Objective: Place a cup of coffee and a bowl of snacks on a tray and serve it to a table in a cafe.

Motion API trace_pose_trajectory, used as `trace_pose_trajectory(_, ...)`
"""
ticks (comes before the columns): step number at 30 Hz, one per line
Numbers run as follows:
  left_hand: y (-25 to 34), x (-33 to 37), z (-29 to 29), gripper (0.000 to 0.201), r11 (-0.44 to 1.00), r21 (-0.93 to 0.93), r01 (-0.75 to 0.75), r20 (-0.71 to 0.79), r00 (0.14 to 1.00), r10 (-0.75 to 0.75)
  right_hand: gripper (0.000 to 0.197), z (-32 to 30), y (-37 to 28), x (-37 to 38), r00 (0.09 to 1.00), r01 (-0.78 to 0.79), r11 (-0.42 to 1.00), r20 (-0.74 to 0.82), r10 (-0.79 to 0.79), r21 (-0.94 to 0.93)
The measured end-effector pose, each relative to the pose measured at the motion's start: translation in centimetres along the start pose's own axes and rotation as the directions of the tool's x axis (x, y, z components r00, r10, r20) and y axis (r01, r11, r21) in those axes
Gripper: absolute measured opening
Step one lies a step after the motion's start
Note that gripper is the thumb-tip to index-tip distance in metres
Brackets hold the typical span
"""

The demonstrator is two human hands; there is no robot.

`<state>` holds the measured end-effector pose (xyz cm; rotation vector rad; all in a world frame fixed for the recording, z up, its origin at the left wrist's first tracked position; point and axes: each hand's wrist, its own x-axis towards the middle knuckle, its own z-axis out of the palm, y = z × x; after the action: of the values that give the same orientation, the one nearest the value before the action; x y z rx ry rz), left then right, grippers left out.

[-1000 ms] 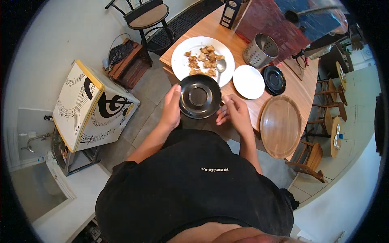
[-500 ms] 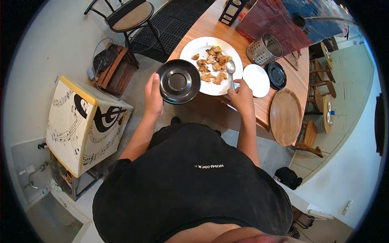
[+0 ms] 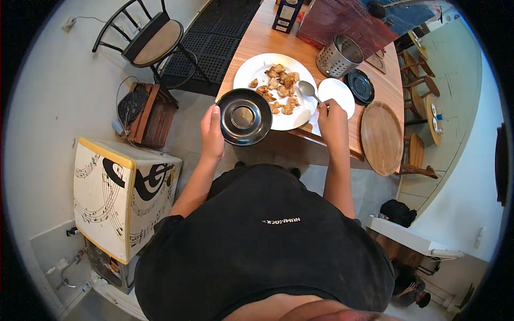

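My left hand (image 3: 212, 132) grips the left rim of a black saucer (image 3: 254, 134), thumb on top, and holds it over the near left edge of a large white plate (image 3: 244, 71). Browned, lumpy food pieces (image 3: 288, 80) lie on that plate, some partly behind the saucer. In my right hand (image 3: 333, 122) is a metal spoon (image 3: 307, 89), its bowl above the plate's right side beside the food. The fingers are closed round its handle. I see no food on the saucer.
On the wooden table (image 3: 257, 37) stand a smaller white plate (image 3: 338, 96), a black dish (image 3: 359, 87), a perforated metal holder (image 3: 338, 58), a dark box (image 3: 287, 15) and an oval wooden tray (image 3: 381, 138). A chair (image 3: 155, 43) and wooden crate (image 3: 156, 117) are at left.
The spoon has shifted right and tilted, its handle now pointing toward the smaller white plate. My left hand has brought the saucer slightly right, over the big plate's edge. The view has turned a little.
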<state>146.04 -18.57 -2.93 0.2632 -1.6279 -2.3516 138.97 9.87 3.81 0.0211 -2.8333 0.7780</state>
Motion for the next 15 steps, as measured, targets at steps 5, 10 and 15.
trace_pose_trajectory(5, 0.1, 0.5, 0.2, 0.034, 0.992, -0.088, 0.092, 0.004, 0.996, -0.092, 0.023, -2.7, -2.1, -0.2, 0.998, -0.045, 0.994, 0.039, 0.049, -0.099)
trace_pose_trajectory(10, 0.7, 0.9, 1.1, 0.036, 0.991, -0.074, 0.11, 0.016, 0.994, -0.11, 0.023, -3.3, -2.0, 0.0, 0.992, -0.058, 0.997, 0.106, 0.064, -0.058)
trace_pose_trajectory(15, -0.2, 1.5, 0.9, 0.038, 0.995, -0.053, 0.085, 0.048, 0.995, -0.082, 0.026, -2.1, -0.8, 0.7, 0.966, -0.108, 0.989, 0.246, 0.081, 0.1)
